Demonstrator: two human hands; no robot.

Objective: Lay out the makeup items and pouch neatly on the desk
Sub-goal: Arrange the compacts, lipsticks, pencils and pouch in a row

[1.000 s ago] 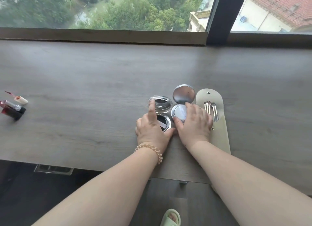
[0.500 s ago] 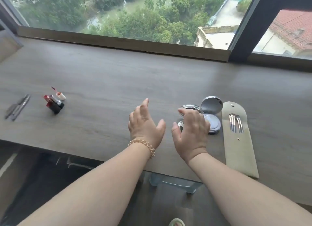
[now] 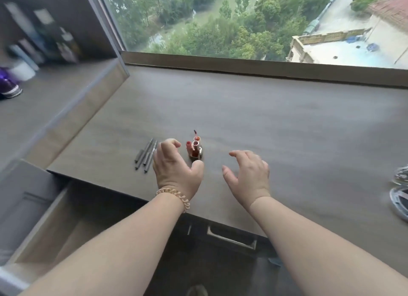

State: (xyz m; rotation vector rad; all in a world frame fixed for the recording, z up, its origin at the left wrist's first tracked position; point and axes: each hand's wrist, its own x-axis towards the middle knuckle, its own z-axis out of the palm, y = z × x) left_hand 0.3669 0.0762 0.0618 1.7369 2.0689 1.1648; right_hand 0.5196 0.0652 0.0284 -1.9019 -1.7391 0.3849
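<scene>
While hands hover, pencils (image 3: 146, 155), lipsticks (image 3: 195, 149) between

Both hands hover empty over the desk (image 3: 265, 110): left hand (image 3: 175, 167) beside the lipsticks (image 3: 194, 149) (pencils (image 3: 146, 155) at its nine o'clock), right hand (image 3: 248, 174) at three o'clock.

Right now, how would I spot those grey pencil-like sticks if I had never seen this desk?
Start at the wooden desk under the big window and follow its near edge leftward. Just left of the left hand, which wears a coiled bracelet, lie the grey makeup pencils, side by side and flat. Unlike the red lip-product cluster right of that hand, they are thin, long and dull grey.
</scene>
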